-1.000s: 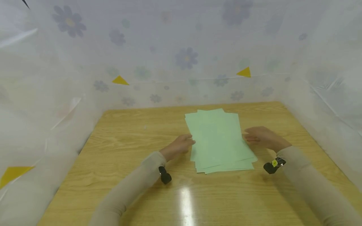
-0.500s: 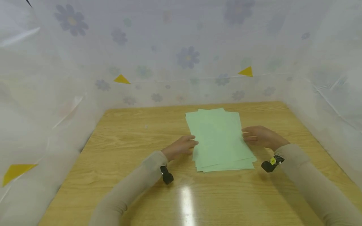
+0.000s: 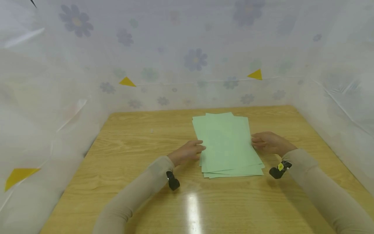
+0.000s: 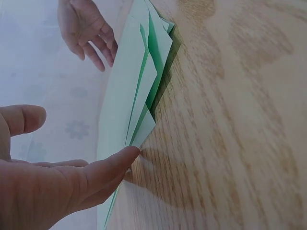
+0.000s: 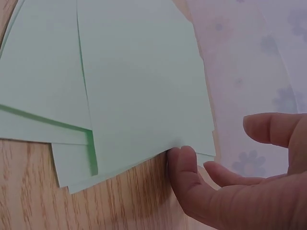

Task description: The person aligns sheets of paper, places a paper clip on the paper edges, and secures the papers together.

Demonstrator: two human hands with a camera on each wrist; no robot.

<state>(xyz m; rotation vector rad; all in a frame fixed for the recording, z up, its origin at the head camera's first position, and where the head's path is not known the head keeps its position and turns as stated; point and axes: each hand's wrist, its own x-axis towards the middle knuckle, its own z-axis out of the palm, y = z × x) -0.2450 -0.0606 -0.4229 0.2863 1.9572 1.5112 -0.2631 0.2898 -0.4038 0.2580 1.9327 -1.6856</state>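
Several pale green sheets of paper (image 3: 225, 143) lie in a loose, uneven stack on the table, their corners fanned out at the near end. At the stack's left side is my left hand (image 3: 188, 152), fingertips right at the paper edge. In the left wrist view its thumb stands apart and the fingers (image 4: 112, 165) reach under the sheets' edges. My right hand (image 3: 271, 143) is at the opposite side. Its bent fingertips (image 5: 184, 160) meet the paper edge in the right wrist view, thumb raised away from the sheets. Neither hand pinches the paper.
The wooden table (image 3: 140, 191) has a small pale speck (image 3: 151, 131) left of the stack. Pale flowered sheeting (image 3: 163, 55) encloses the back and sides, with yellow triangles (image 3: 127, 82) on it. Small black cameras (image 3: 173, 181) are strapped to both wrists.
My left hand has moved slightly right to the stack's edge. My right hand has come a little left toward its side. The sheets lie almost as before.
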